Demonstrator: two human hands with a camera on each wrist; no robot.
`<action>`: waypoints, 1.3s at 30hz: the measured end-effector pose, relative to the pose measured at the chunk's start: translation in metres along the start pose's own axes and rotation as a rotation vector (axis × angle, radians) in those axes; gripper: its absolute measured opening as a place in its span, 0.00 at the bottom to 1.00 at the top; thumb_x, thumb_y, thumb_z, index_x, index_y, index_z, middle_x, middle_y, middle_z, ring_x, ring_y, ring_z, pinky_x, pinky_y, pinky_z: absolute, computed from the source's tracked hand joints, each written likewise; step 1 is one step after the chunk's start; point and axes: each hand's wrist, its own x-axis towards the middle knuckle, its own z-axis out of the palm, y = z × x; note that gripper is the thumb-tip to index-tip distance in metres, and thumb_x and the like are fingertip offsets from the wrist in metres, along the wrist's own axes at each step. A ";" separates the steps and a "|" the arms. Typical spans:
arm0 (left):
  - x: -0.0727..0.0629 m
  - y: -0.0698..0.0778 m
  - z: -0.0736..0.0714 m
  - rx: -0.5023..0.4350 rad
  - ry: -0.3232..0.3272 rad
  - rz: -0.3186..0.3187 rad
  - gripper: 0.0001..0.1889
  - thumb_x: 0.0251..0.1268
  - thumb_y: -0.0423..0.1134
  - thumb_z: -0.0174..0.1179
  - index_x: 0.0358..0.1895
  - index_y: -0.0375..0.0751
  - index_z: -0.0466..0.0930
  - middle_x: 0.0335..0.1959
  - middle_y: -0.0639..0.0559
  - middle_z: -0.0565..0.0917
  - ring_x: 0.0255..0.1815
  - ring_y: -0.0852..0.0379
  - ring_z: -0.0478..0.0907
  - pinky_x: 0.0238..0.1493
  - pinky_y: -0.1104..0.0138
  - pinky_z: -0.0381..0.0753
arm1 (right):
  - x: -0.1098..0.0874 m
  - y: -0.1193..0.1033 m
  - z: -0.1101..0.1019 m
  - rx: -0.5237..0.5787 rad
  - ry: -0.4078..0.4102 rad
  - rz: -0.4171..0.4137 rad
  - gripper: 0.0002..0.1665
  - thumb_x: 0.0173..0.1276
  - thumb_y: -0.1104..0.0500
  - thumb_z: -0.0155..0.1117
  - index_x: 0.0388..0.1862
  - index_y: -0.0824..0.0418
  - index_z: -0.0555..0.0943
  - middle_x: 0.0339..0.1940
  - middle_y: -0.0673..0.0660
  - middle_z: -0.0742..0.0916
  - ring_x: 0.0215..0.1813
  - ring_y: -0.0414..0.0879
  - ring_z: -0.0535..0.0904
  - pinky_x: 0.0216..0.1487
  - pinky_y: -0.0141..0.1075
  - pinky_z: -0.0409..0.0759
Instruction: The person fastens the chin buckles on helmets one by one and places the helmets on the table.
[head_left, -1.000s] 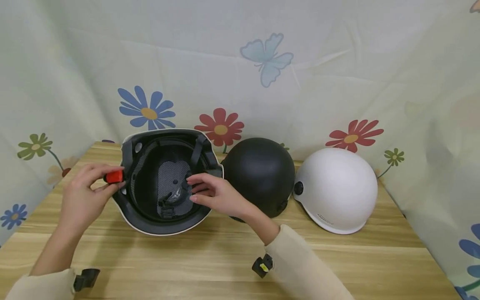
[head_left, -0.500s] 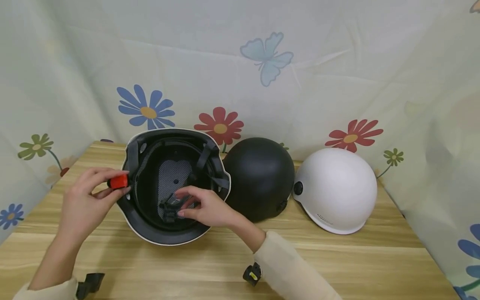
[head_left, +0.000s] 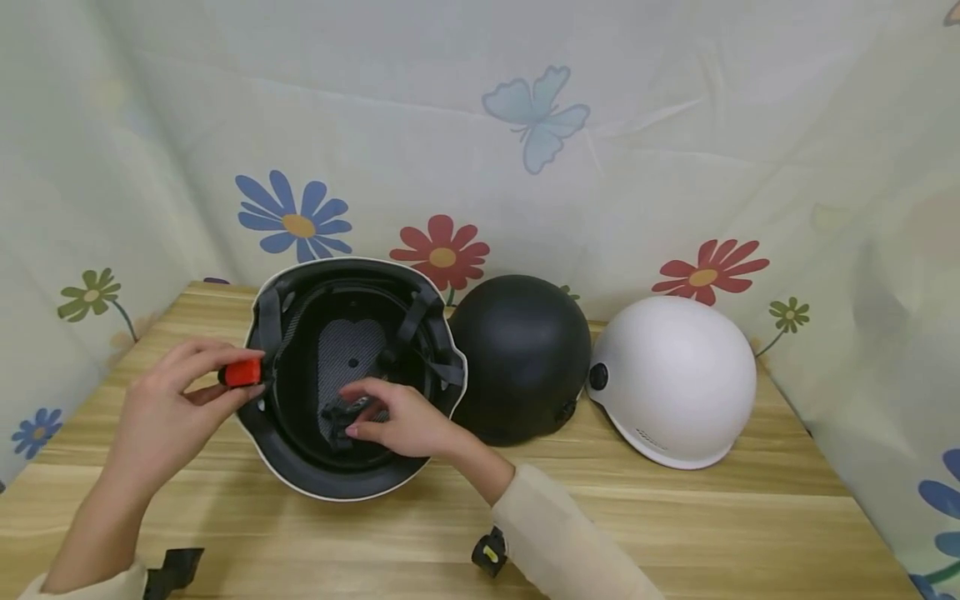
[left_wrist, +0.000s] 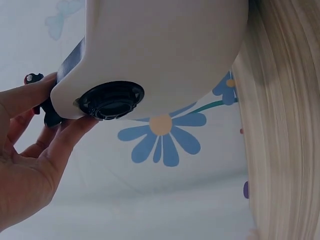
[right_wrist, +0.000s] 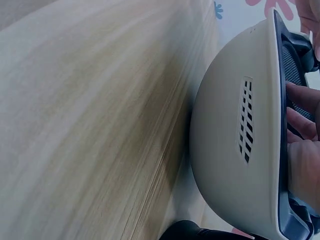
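Observation:
An upturned white helmet, black inside, rests on the wooden table. At its left rim, my left hand pinches a red and black strap buckle between thumb and fingers. In the left wrist view, fingertips of that hand lie by the shell's black round knob. My right hand reaches down into the helmet from the right, thumb and index finger apart. Its fingertips are right at a small black strap fitting over the padded lining. Part of the fitting is hidden by those fingers.
A black helmet stands dome up just right of the upturned one. Beside it sits another white helmet, also dome up. A flowered cloth hangs behind the wooden table.
My right hand has moved left and down, from the right strap into the helmet's middle. The upturned helmet has shifted slightly right and toward me. My left hand keeps its pinch on the buckle.

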 end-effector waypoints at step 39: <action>0.001 -0.006 -0.003 0.040 -0.080 0.020 0.19 0.38 0.20 0.69 0.40 0.31 0.81 0.37 0.57 0.74 0.38 0.80 0.67 0.32 0.86 0.71 | -0.001 -0.007 -0.004 -0.073 0.075 -0.041 0.10 0.59 0.69 0.63 0.41 0.68 0.78 0.33 0.57 0.83 0.33 0.35 0.76 0.38 0.23 0.74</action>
